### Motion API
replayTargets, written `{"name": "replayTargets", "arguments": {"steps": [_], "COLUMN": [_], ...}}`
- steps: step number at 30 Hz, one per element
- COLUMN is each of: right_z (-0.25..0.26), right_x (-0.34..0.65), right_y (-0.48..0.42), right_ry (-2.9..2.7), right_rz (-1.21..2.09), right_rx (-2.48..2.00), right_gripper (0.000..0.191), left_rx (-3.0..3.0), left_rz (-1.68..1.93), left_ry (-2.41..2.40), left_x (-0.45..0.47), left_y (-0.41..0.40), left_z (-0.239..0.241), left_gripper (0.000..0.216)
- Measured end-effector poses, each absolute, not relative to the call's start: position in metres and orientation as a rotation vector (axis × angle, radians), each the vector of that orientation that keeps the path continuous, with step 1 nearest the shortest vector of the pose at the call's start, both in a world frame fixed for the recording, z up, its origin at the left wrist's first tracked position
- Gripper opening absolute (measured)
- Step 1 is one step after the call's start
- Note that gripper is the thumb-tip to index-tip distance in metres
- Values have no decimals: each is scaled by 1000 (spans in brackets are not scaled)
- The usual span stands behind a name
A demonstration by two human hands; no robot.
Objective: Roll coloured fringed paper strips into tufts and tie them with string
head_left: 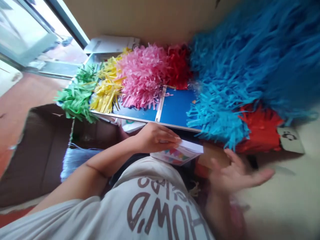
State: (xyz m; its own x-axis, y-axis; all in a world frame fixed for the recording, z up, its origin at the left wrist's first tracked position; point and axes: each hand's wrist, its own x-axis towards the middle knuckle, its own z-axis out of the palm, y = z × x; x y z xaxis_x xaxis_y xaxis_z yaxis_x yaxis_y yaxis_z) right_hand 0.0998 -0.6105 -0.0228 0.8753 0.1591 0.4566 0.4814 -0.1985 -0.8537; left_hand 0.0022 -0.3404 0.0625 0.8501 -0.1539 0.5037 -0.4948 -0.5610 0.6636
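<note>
Head view shows the left hand (156, 136) curled over a small white booklet (178, 152) with coloured shapes on its face; fingers closed on its top edge, thumb beneath, likely steadying it against the lap; the right hand (237, 175) hangs just beside the booklet, fingers spread and empty, blurred, touching nothing that can be made out; just beyond the fingertips runs the edge of a blue table (175, 106); on it, further out, lie fringed paper bunches, pink (145, 76), yellow (107, 88), green (77, 96), red (178, 65), sorted by colour, seemingly to keep them apart; a large blue fringe mass (245, 63) looms nearest the right hand; a brown cardboard box (37, 146) sits beyond the left forearm; a glass door (27, 36) farthest off.
</note>
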Motion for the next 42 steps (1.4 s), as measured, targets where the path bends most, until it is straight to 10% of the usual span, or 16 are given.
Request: {"name": "replayTargets", "arguments": {"steps": [42], "right_z": [8], "right_x": [76], "right_y": [-509], "right_ry": [-939], "right_rz": [42], "right_rx": [-1370], "right_gripper": [96], "left_rx": [1916], "left_rz": [635], "left_ry": [-349], "left_x": [-33], "left_y": [-312], "left_z": [35], "left_gripper": [18]}}
